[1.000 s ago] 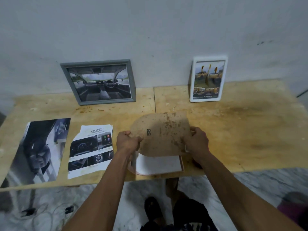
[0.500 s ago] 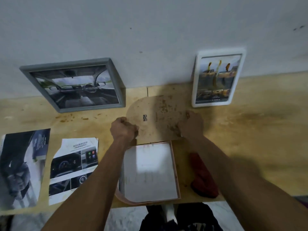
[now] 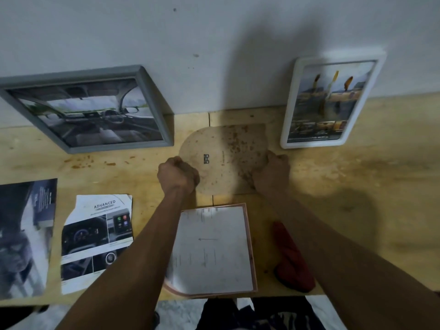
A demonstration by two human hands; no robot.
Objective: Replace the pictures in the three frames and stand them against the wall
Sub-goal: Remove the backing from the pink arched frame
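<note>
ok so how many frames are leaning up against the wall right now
2. A grey frame leans on the wall at the left, and a white frame leans at the right. A third, pink frame lies flat near the table's front edge. None seems hidden.

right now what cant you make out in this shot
All from the head view:
- Left hand and right hand hold the brown backing board; their fingers hide its near edges.
- Pink frame: the left forearm covers its left side.
- Print on the white sheet in it: too faint to read.
- Dark car picture: cut off by the left edge.
- Red cloth: partly under the right forearm.
</note>
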